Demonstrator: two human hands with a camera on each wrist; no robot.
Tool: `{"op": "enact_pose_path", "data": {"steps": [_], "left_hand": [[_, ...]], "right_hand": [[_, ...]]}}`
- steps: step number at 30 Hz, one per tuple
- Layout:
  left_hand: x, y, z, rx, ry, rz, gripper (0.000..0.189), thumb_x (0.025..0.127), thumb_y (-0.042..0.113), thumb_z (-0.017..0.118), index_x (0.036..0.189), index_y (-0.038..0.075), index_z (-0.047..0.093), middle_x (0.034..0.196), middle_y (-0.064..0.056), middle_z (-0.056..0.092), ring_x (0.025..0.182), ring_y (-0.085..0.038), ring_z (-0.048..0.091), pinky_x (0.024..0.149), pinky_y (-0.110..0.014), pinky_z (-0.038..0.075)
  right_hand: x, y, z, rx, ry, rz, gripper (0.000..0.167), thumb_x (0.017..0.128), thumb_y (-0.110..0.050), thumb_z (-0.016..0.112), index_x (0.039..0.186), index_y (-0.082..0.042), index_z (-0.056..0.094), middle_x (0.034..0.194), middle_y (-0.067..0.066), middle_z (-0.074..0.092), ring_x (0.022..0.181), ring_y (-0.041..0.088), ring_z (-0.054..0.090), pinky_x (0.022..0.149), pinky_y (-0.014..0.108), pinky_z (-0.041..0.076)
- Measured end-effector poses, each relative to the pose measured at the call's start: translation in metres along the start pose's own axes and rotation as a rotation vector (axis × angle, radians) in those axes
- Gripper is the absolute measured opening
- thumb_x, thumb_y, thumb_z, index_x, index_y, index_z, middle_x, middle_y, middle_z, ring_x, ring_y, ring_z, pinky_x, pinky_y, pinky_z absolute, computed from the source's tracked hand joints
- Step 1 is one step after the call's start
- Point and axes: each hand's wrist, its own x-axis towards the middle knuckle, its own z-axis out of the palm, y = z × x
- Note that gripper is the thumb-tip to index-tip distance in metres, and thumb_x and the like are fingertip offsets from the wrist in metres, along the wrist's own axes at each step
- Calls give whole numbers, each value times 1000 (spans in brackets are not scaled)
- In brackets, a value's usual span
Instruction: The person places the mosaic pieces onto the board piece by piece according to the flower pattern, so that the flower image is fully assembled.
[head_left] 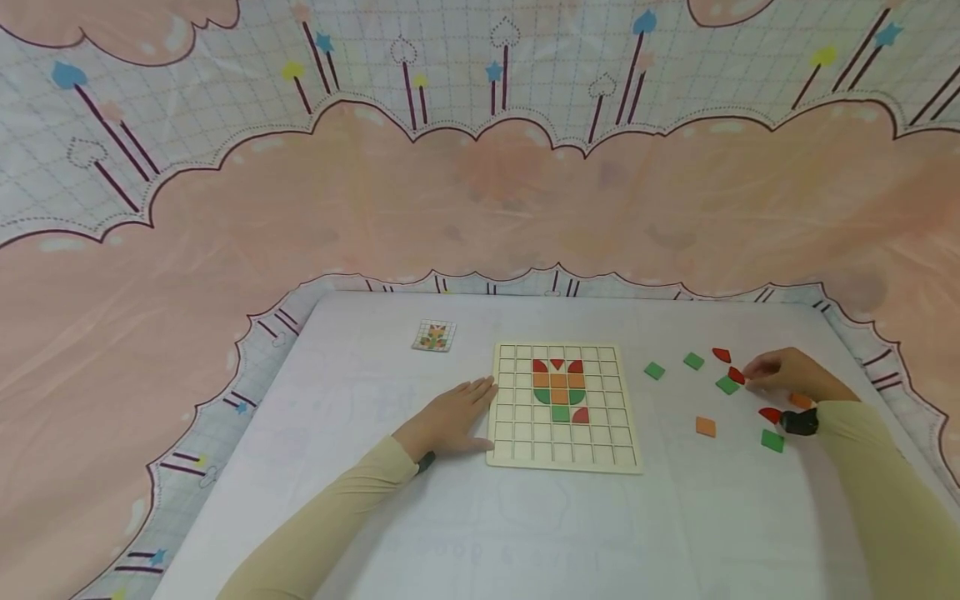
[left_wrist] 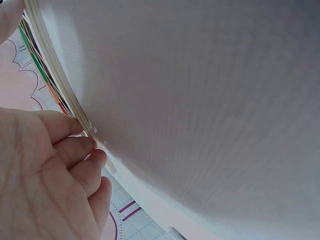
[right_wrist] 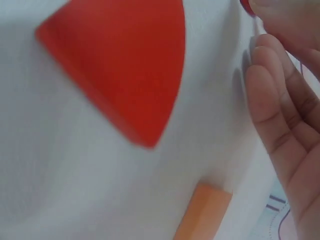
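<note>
A square pale wooden grid board (head_left: 517, 454) lies on the table with red, orange and green pieces set in its middle. At its left edge rests my left hand (head_left: 450, 418), fingers extended and touching the rim; in the left wrist view the fingertips (left_wrist: 90, 142) meet the board's side. To the right, my right hand (head_left: 783, 372) pinches a small red curved piece (head_left: 737, 376) over a green square (head_left: 727, 385). Part of that red piece (right_wrist: 246, 6) shows by the thumb in the right wrist view, where a larger-looking red quarter-circle piece (right_wrist: 127, 65) lies nearer.
Loose green squares (head_left: 693, 361), an orange square (head_left: 706, 427) and another red piece (head_left: 722, 355) lie scattered right of the board. A small pattern card (head_left: 434, 335) lies behind the left hand. The white table (head_left: 360, 358) meets a patterned peach cloth (head_left: 450, 200) at the back.
</note>
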Motion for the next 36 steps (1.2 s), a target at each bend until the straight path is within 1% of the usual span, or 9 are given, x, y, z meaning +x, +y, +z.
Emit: {"op": "enact_pose_path", "data": {"steps": [6, 11, 15, 18, 25, 31, 36], "left_hand": [[0, 0, 0, -12, -4, -6, 91, 87, 64, 47, 151, 6, 17, 159, -10, 15, 147, -22, 17, 121, -35, 19], [-1, 1, -1, -16, -5, -8, 91, 87, 63, 47, 151, 6, 17, 159, -9, 15, 147, -22, 17, 120, -35, 19], [-1, 1, -1, -18, -8, -11, 91, 87, 64, 47, 151, 6, 17, 159, -9, 14, 147, -21, 16, 121, -34, 19], [-1, 0, 0, -21, -4, -11, 91, 87, 64, 47, 151, 6, 17, 159, -9, 14, 147, -22, 16, 121, -35, 19], [-1, 0, 1, -16, 3, -9, 91, 87, 65, 46, 151, 6, 17, 159, -9, 15, 147, -22, 17, 120, -35, 20], [-3, 1, -2, -24, -4, -11, 91, 87, 64, 47, 151, 6, 17, 159, -9, 15, 147, -22, 16, 121, -35, 19], [-3, 2, -3, -15, -6, -12, 91, 87, 63, 48, 151, 6, 17, 159, -9, 15, 147, -22, 17, 121, -35, 19]], "right_hand": [[10, -4, 2, 0, 18, -10, 44, 82, -14, 70, 119, 6, 58, 98, 11, 64, 88, 21, 54, 69, 18, 50], [13, -4, 3, -12, 12, -41, 43, 81, -9, 70, 118, 9, 57, 95, 12, 63, 84, 19, 54, 65, 17, 50], [12, -5, 4, -14, 16, -58, 38, 83, -6, 66, 117, 10, 58, 95, 10, 63, 84, 17, 54, 65, 16, 49], [11, -6, 5, -17, 22, -55, 35, 84, -6, 63, 116, 9, 59, 95, 10, 64, 86, 19, 54, 66, 16, 49], [13, -4, 8, 1, 49, -14, 40, 82, -16, 70, 115, 6, 61, 92, 6, 64, 86, 22, 52, 67, 21, 47], [11, -5, 12, -28, 105, -37, 33, 82, -13, 70, 108, 6, 64, 86, 4, 64, 81, 19, 51, 62, 19, 45], [10, -8, 14, -27, 114, -33, 30, 82, -11, 68, 107, 6, 63, 86, 5, 63, 81, 19, 51, 61, 18, 46]]}}
